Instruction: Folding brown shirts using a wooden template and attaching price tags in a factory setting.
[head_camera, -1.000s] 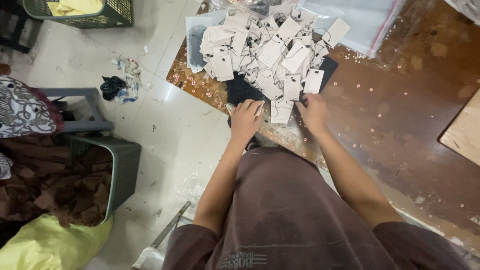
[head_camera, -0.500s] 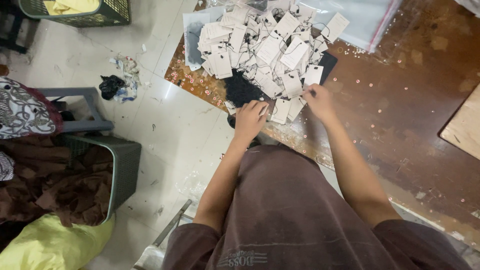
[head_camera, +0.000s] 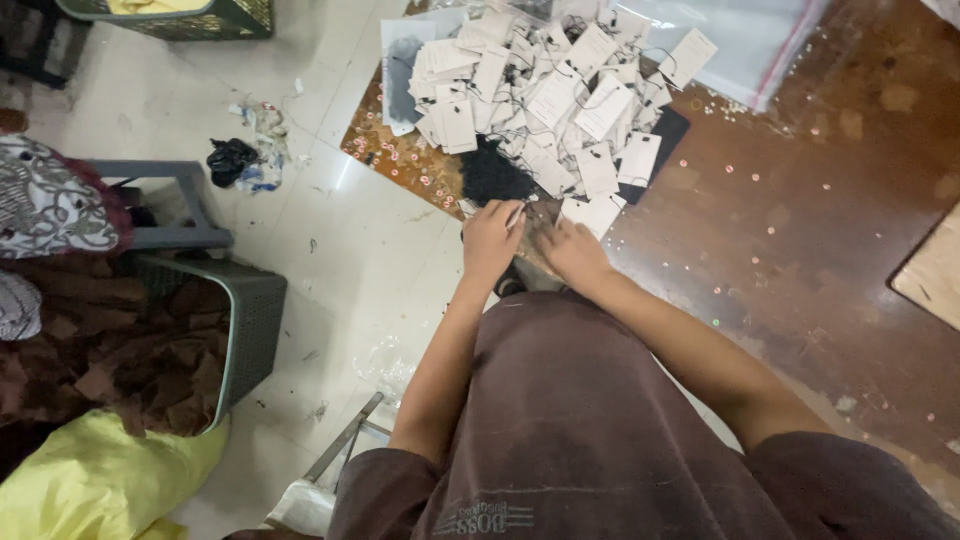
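Nearby, card tags (head_camera: 560, 95) crowd both hands; left fingers (head_camera: 508, 213) pinch a tag (head_camera: 516, 215), right fingers (head_camera: 560, 235) spread.

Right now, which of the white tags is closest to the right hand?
The white tag at the near edge of the pile, just above the right hand. It lies beside the fingertips, while the other tags are heaped farther up the brown table.
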